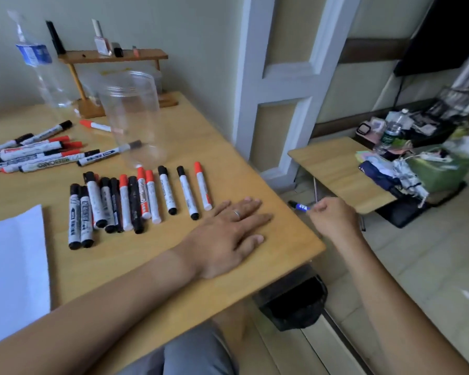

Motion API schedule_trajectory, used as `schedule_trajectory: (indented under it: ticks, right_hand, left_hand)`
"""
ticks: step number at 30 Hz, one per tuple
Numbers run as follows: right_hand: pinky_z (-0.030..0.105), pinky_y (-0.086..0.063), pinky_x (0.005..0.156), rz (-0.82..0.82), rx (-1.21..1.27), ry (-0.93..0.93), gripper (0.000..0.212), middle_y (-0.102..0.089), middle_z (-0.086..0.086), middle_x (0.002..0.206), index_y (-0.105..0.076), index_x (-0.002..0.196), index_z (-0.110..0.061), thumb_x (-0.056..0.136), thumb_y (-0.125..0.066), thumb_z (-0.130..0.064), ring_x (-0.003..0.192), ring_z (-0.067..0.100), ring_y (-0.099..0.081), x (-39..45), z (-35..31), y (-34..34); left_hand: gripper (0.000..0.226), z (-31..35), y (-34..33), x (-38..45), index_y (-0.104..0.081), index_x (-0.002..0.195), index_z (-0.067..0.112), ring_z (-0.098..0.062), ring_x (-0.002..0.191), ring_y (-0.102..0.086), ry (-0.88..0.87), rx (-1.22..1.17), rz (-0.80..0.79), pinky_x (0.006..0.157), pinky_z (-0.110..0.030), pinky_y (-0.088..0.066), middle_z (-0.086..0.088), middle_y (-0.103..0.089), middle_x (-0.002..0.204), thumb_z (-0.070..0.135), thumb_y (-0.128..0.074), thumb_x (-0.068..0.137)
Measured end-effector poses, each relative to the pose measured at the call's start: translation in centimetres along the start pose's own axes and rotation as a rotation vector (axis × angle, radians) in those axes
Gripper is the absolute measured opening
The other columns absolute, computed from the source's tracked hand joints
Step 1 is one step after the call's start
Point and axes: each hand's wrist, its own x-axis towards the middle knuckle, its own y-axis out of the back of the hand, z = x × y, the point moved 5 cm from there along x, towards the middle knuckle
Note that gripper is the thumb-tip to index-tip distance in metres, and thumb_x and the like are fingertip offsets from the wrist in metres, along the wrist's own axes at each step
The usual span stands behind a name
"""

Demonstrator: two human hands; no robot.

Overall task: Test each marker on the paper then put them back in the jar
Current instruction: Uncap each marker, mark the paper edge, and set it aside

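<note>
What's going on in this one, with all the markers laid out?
A person sits at a wooden table. The left hand lies flat on it beside a row of markers. The right hand, out past the table edge, holds a blue marker. The clear jar stands empty; the paper lies at left.

Blue marker [299, 206] half hidden behind right hand [333, 216]; paper [14, 266] cut by left edge.

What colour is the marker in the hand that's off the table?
Blue, with a dark cap end. The right hand holds it, seen in the head view.
</note>
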Motion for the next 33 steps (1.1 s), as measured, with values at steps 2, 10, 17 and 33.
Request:
schedule_trajectory:
  ticks: [2, 10, 17, 33]
  right_hand:
    - [0.035, -0.053, 0.065, -0.108, -0.069, -0.110, 0.021, -0.067, 0.016, 0.091, -0.061, 0.074, -0.016, 0.092, -0.066, -0.026, 0.094, 0.038, -0.069, 0.6, 3.1, -1.9]
    - [0.038, -0.054, 0.072, -0.136, 0.065, -0.154, 0.024, -0.058, -0.001, 0.088, -0.043, 0.093, -0.031, 0.096, -0.058, -0.012, 0.090, 0.032, -0.066, -2.1, 10.3, -10.6]
    - [0.031, -0.056, 0.061, -0.103, 0.013, -0.133, 0.013, -0.068, 0.007, 0.089, -0.066, 0.086, -0.016, 0.093, -0.057, -0.023, 0.075, 0.027, -0.067, 1.4, 16.2, -16.3]
    - [0.042, -0.060, 0.086, -0.077, 0.148, 0.021, 0.010, -0.073, 0.009, 0.095, -0.072, 0.093, -0.009, 0.095, -0.064, -0.005, 0.091, 0.029, -0.069, 0.7, 8.9, -7.6]
  left_hand:
    - [0.063, 0.0, 0.2, 0.0, -0.022, 0.159, 0.046, 0.002, 0.155, 0.002, -0.001, -0.010, 0.016, 0.128, -0.036, -0.001, 0.014, -0.011, 0.171, 0.063, -0.014, 0.099]
    - [0.060, -0.3, 0.1, 0.2, -0.029, 0.157, 0.046, 0.004, 0.154, -0.005, 0.002, -0.042, 0.044, 0.128, -0.038, -0.007, 0.017, -0.019, 0.168, 0.063, -0.024, 0.099]
    - [0.059, -0.3, 0.1, 0.2, -0.031, 0.156, 0.046, 0.002, 0.155, -0.008, 0.001, -0.038, 0.052, 0.127, -0.041, -0.011, 0.017, -0.021, 0.168, 0.061, -0.026, 0.100]
    - [0.060, 0.2, 0.5, 0.0, -0.044, 0.153, 0.034, -0.008, 0.154, -0.023, -0.015, -0.053, 0.074, 0.125, -0.046, -0.022, 0.004, -0.036, 0.164, 0.058, -0.030, 0.100]
